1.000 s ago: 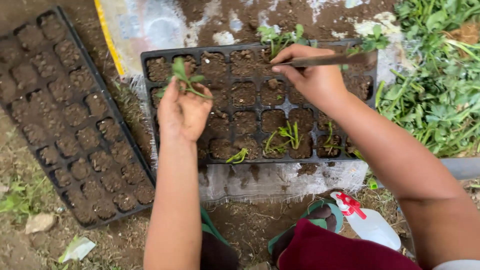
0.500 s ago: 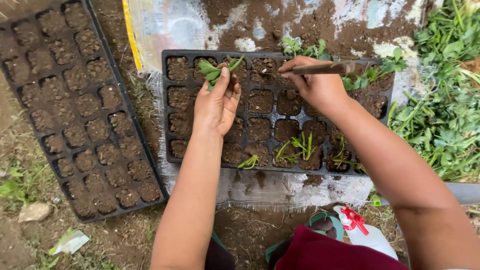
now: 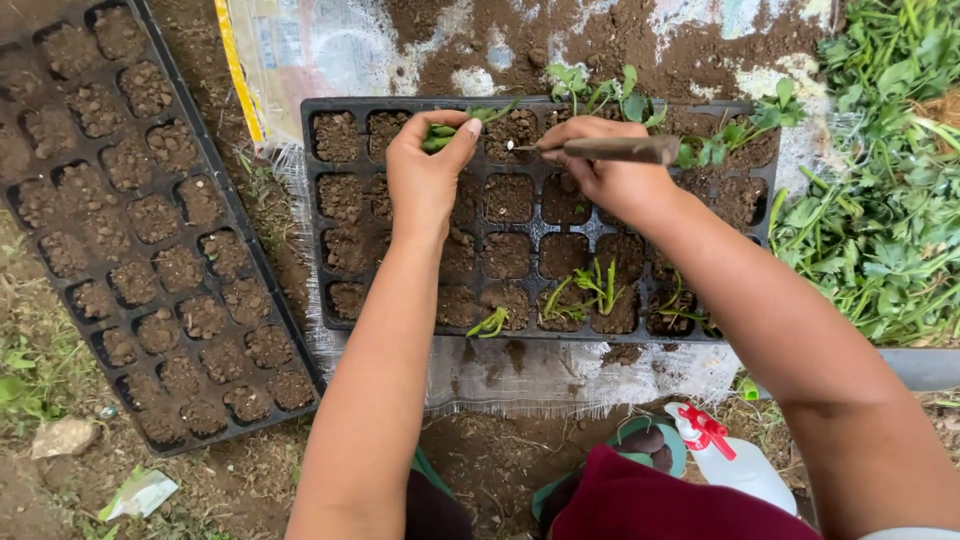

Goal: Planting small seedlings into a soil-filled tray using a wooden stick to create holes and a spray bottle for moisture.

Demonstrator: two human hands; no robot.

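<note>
Left hand (image 3: pixel 425 170) pinches a seedling (image 3: pixel 445 133) at the tray's (image 3: pixel 315 215) far edge; right hand (image 3: pixel 600 170) grips a stick (image 3: pixel 615 149) beside it, fingers closed.

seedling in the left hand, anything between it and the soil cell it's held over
Nothing visible does. The left hand pinches the seedling right over the top-row cells of the black tray. The stick in the right hand points at the next cell, beside it.

Seedling tray (image 3: pixel 318 215) on plastic sheet (image 3: pixel 520 375), second tray (image 3: pixel 240 240) to its left, spray bottle (image 3: pixel 735 460) in front
</note>
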